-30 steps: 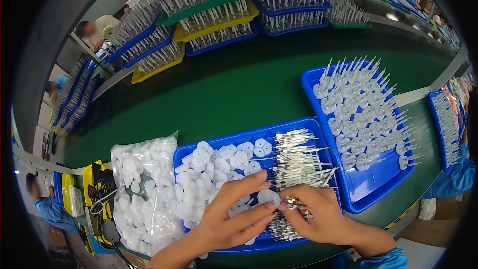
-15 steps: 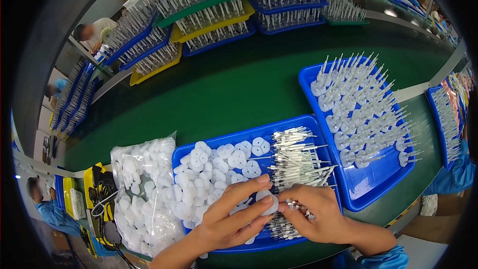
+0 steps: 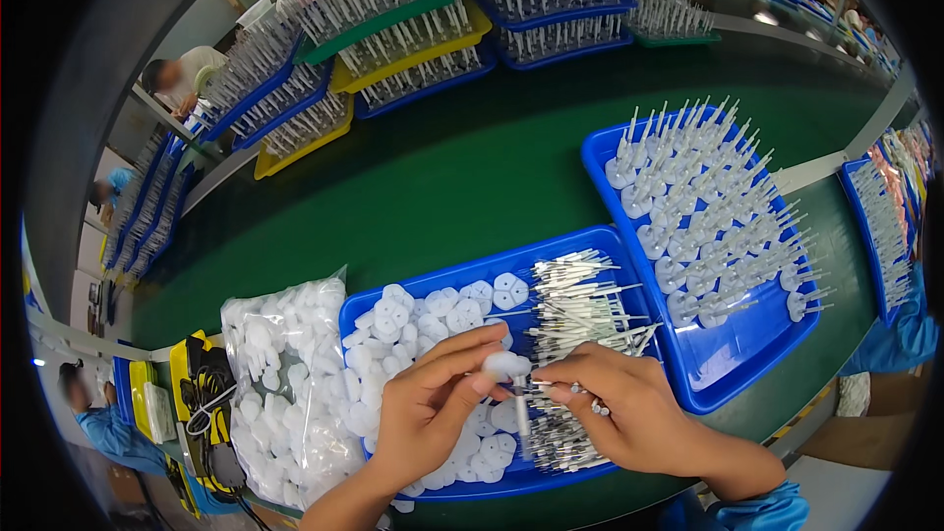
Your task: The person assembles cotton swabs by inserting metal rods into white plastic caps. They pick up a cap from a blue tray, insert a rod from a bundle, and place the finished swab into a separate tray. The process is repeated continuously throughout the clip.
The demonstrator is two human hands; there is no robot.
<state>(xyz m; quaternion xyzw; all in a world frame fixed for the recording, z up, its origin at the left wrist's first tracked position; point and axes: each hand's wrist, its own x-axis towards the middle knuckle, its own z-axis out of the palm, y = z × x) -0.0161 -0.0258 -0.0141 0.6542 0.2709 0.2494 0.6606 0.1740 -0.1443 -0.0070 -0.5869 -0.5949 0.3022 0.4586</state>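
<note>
My left hand (image 3: 433, 403) pinches a white round plastic disc (image 3: 504, 365) between thumb and fingers, turned edge-on. Just below the disc, a short white rod (image 3: 522, 413) points downward; I cannot tell whether it is attached. Close beside the disc is my right hand (image 3: 619, 403), fingers closed around a small bunch of thin white rods (image 3: 593, 401) whose ends stick out below its fingers. Both hands are over a blue tray (image 3: 580, 239). In it, loose white discs (image 3: 388, 320) fill the left side and a pile of thin white rods (image 3: 570, 305) lies on the right.
At the right, another blue tray (image 3: 723, 374) holds rows of discs with upright rods. A clear bag of white discs (image 3: 285, 383) lies at the left, beside yellow and black gear with cables (image 3: 205, 393). Stacked filled trays (image 3: 393, 29) line the green table's (image 3: 413, 187) far side.
The disc has turned from face-on to edge-on and moved slightly left and up with my left hand. A white rod now shows below it. My right hand still grips the rods.
</note>
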